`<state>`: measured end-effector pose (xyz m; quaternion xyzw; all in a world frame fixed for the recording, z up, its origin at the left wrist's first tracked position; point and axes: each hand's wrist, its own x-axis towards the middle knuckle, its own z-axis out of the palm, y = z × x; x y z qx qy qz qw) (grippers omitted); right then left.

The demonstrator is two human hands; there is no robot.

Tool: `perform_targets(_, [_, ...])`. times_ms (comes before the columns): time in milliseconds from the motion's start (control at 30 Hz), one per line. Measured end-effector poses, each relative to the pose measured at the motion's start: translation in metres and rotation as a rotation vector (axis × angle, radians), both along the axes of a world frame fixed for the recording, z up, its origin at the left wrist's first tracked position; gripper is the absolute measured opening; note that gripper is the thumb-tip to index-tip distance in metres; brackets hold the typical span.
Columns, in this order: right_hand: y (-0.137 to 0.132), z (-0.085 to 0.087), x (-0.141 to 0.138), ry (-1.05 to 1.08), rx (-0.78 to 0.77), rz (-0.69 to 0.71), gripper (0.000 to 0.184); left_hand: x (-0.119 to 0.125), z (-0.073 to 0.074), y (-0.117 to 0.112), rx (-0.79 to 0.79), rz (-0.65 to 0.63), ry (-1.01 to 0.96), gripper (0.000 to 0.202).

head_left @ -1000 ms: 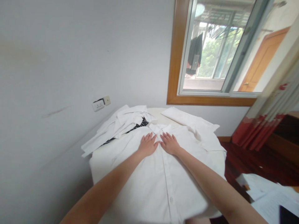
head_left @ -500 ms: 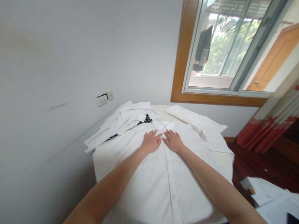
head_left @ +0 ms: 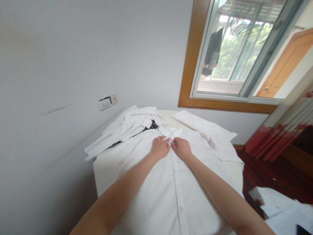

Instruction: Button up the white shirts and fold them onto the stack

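A white button-up shirt [head_left: 162, 186] lies front side up across the round table, its collar at the far end and its button placket running towards me. Just below the collar, my left hand [head_left: 160, 147] has its fingers bent, with thumb and forefinger closed on the placket's edge. My right hand [head_left: 181, 148] is curled and pinches the placket from the other side. The two hands nearly meet there. Whatever small part of the cloth sits between the fingertips is hidden.
Another white garment [head_left: 137, 119] with a black striped piece [head_left: 153, 125] lies at the table's [head_left: 104, 173] back left. The shirt's sleeve side spreads right, near folded white cloth [head_left: 195, 120]. A wall socket [head_left: 104, 104], window and curtain [head_left: 274, 137] stand beyond. Papers [head_left: 288, 215] lie lower right.
My fingers, spread flat on the shirt before, have bent inward. Both hands now close on the placket below the collar. The view has shifted slightly.
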<state>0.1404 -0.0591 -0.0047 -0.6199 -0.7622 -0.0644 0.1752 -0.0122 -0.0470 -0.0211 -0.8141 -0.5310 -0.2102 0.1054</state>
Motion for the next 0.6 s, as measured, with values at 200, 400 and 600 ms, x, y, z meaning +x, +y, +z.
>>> perform_targets(200, [0.004,0.004,-0.002,-0.109,-0.002,-0.015,0.02,0.002,0.002,0.0,-0.034,0.01,0.01,0.039])
perform_targets(400, [0.009,0.005,-0.006,-0.202,0.009,0.04,0.023,0.002,-0.001,0.001,-0.089,0.025,0.021,0.041])
perform_targets(600, [0.011,0.004,0.0,-0.044,-0.009,-0.053,0.034,0.002,-0.001,0.001,-0.077,0.029,0.006,0.043])
